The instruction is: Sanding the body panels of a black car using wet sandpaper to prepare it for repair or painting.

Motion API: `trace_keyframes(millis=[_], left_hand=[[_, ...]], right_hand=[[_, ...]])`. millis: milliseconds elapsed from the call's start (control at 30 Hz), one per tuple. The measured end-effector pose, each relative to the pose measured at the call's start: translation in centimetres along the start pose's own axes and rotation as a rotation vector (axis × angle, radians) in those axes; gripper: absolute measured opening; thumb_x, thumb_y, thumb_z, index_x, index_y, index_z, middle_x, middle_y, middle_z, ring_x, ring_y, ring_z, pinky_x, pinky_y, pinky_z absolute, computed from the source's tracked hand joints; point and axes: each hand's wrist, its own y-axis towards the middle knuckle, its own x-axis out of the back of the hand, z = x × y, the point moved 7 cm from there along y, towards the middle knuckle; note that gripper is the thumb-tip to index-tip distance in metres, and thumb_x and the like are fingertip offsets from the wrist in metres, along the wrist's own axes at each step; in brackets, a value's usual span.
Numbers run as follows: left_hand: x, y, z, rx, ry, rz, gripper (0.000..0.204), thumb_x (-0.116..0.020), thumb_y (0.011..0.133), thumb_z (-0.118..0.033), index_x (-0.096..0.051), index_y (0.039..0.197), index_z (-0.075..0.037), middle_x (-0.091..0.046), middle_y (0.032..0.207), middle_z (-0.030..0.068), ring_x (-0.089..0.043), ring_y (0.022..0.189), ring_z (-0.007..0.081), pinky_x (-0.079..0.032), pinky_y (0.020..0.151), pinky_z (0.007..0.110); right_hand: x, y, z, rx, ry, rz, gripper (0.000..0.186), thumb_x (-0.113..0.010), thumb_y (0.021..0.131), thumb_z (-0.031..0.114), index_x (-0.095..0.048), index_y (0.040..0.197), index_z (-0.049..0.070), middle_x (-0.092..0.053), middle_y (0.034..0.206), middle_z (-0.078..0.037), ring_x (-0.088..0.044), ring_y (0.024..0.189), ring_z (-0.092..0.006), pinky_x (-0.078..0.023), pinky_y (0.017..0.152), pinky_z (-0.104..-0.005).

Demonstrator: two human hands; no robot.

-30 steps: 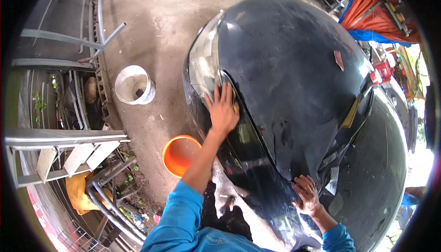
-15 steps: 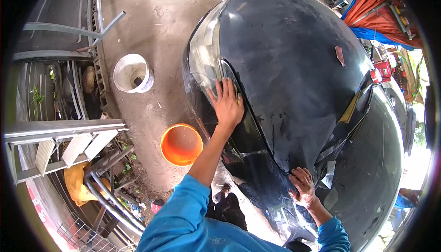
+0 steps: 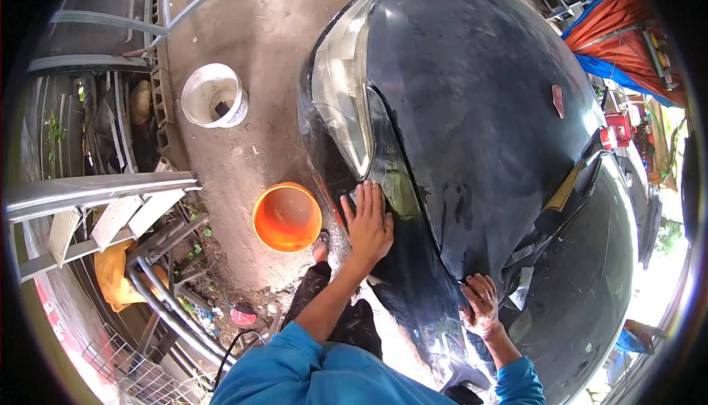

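My left hand (image 3: 367, 228) lies with outstretched fingers on the dark fender (image 3: 398, 279) of a car, just below the clear headlight (image 3: 339, 73); a small grey piece partly shows under the fingers, too hidden to name. Further right, my right hand (image 3: 481, 305) rests with fingers apart and slightly bent at the seam where the black hood (image 3: 472, 95) meets the fender. The windshield (image 3: 575, 279) curves away at the right, and a small reddish flat piece (image 3: 557, 101) lies on the hood.
An orange bucket (image 3: 287, 215) and a white bucket (image 3: 198, 95) stand on the dirt floor. A metal ladder (image 3: 103, 187), bars and blocks line the left. My foot (image 3: 320, 246) shows below the orange bucket. An orange and blue tarp (image 3: 612, 29) and assorted items fill the upper right.
My left hand has slid down from beside the headlight onto the fender, uncovering the headlight's lower tip. My right hand stays near the seam. The view has shifted, and my foot has come into sight.
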Motion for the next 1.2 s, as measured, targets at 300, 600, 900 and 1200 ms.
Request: trace_keyframes(millis=[300, 600, 900, 1200], left_hand=[[0.9, -1.7, -0.6, 0.023, -0.117, 0.011, 0.069, -0.057, 0.089, -0.016, -0.035, 0.150, 0.007, -0.034, 0.157, 0.0240, -0.029, 0.149, 0.0372, -0.014, 0.121, 0.059], [-0.4, -2.0, -0.3, 0.034, -0.128, -0.023, 0.071, -0.060, 0.084, -0.018, -0.039, 0.146, 0.009, -0.037, 0.154, 0.0270, -0.031, 0.147, 0.0424, -0.016, 0.121, 0.059], [0.1, -1.7, 0.4, -0.014, -0.094, -0.011, 0.067, -0.058, 0.085, -0.017, -0.041, 0.144, 0.010, -0.038, 0.153, 0.0292, -0.032, 0.146, 0.0427, -0.017, 0.121, 0.058], [0.6, -2.2, 1.3, 0.019, -0.221, -0.034, 0.068, -0.054, 0.088, -0.015, -0.035, 0.151, 0.005, -0.034, 0.157, 0.0260, -0.028, 0.149, 0.0412, -0.013, 0.122, 0.057]], right_hand=[[0.2, -0.2, 0.3, 0.011, -0.005, -0.019, 0.043, -0.057, 0.097, 0.038, -0.066, 0.122, 0.004, -0.057, 0.136, -0.014, -0.051, 0.131, -0.0352, -0.036, 0.112, -0.0515], [-0.1, -0.2, 0.2, 0.015, 0.004, -0.020, 0.043, -0.054, 0.099, 0.039, -0.064, 0.126, 0.006, -0.056, 0.138, -0.014, -0.051, 0.130, -0.0346, -0.036, 0.111, -0.0523], [-0.3, 0.4, -0.7, 0.026, 0.006, -0.013, 0.044, -0.054, 0.099, 0.038, -0.063, 0.128, 0.007, -0.056, 0.137, -0.014, -0.050, 0.132, -0.0347, -0.035, 0.112, -0.0516], [-0.2, -0.3, -0.3, 0.016, 0.014, -0.004, 0.043, -0.053, 0.100, 0.038, -0.062, 0.128, 0.007, -0.057, 0.137, -0.014, -0.051, 0.131, -0.0349, -0.036, 0.111, -0.0522]])
